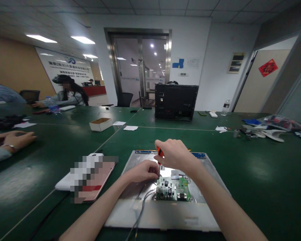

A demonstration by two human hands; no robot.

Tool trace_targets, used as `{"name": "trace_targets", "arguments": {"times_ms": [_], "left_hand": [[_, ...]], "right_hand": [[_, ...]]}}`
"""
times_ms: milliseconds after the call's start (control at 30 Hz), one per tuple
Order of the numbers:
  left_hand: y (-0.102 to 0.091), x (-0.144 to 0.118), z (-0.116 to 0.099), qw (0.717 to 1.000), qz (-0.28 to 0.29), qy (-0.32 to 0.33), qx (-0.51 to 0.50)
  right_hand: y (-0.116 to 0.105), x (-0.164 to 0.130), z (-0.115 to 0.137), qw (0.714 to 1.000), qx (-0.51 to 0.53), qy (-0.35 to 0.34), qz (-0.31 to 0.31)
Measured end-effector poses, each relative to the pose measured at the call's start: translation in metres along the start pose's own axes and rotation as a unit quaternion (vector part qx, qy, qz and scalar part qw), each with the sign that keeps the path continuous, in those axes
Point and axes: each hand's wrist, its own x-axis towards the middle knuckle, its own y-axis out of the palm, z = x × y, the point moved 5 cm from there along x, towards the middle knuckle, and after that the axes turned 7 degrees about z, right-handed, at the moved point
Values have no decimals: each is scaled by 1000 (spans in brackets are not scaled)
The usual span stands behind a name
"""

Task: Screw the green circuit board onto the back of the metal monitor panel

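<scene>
— From the head camera: what is the person doing at the near edge of the green bench (253,167)?

— Working on a green circuit board (173,189) set into the back of a metal display panel (162,214) that lies flat at the near edge. The right hand (176,155) is closed round an orange-handled screwdriver (160,153), held upright over the board's upper left corner. The left hand (144,171) is curled beside it, fingertips pinched at that same corner; what they grip, if anything, is too small to tell.

— Which step does that look like?

— A screw being driven or loosened at that corner, by my reading. The next move calls for a steady vertical tip and a firm left hand, clear of the grey cables (142,204) trailing toward the front edge.

— Anything else about?

— A phone (90,180) just left of the panel, a black monitor (175,101) at the far side, another person's hand (17,140) at the left edge.
</scene>
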Motion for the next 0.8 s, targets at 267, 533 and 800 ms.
{"name": "trace_targets", "arguments": {"times_ms": [267,533,800], "left_hand": [[0,-1,-2,1000,-6,-3,-5],[-1,-2,-6,1000,-15,-7,-9],[1,-1,-2,1000,-7,-9,-14]], "right_hand": [[2,0,0,1000,3,-3,29],[0,0,-2,1000,0,4,23],[-1,-3,0,1000,19,-16,14]]}}
